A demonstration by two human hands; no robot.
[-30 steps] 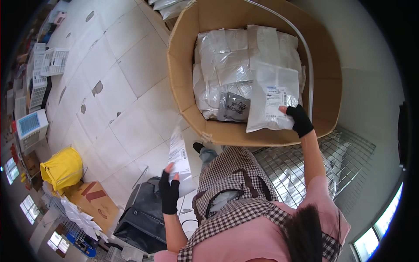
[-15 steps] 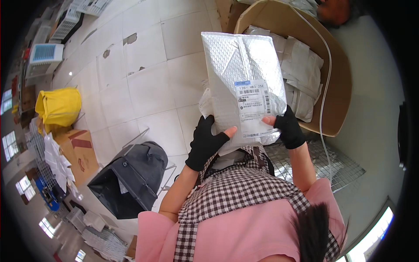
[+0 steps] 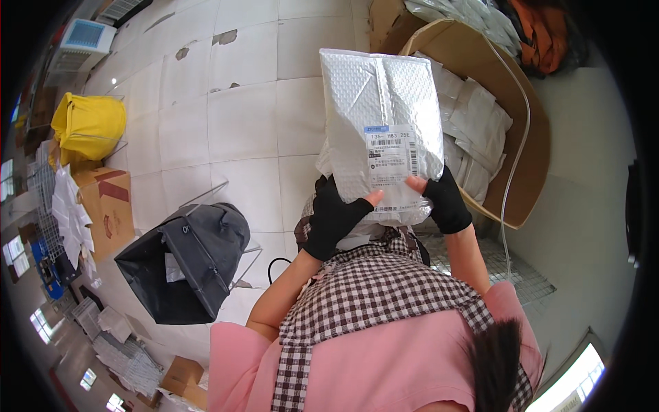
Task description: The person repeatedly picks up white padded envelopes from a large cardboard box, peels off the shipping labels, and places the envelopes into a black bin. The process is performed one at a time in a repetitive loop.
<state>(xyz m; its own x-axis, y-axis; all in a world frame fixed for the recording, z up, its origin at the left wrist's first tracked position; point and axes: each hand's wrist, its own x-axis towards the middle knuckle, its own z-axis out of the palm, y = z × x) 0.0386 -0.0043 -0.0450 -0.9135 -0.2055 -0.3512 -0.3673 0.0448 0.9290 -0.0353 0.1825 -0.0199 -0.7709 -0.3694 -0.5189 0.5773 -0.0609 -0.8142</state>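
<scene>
In front of me I hold a silver bubble mailer [image 3: 357,130] with a white shipping label [image 3: 391,154] on its face. My left hand [image 3: 336,216], in a black fingerless glove, grips its lower left side, thumb on top near the label's lower edge. My right hand [image 3: 446,201], gloved the same way, grips the lower right side, its thumb lying by the label's right edge. The other fingers of both hands are hidden behind the mailer. Some white packaging shows behind its left edge, and I cannot tell whether it is held too.
A big cardboard box [image 3: 532,154] holding several pale mailers stands at the right, a white cord [image 3: 527,117] hanging across it. At the left are a dark grey bag on a metal frame [image 3: 199,261], a yellow bag [image 3: 89,127] and a brown carton [image 3: 110,213]. A wire rack [image 3: 522,278] is low at the right.
The view has shifted, so the cardboard box sits lower and the dark grey bag further left. Both hands keep their hold on the silver mailer.
</scene>
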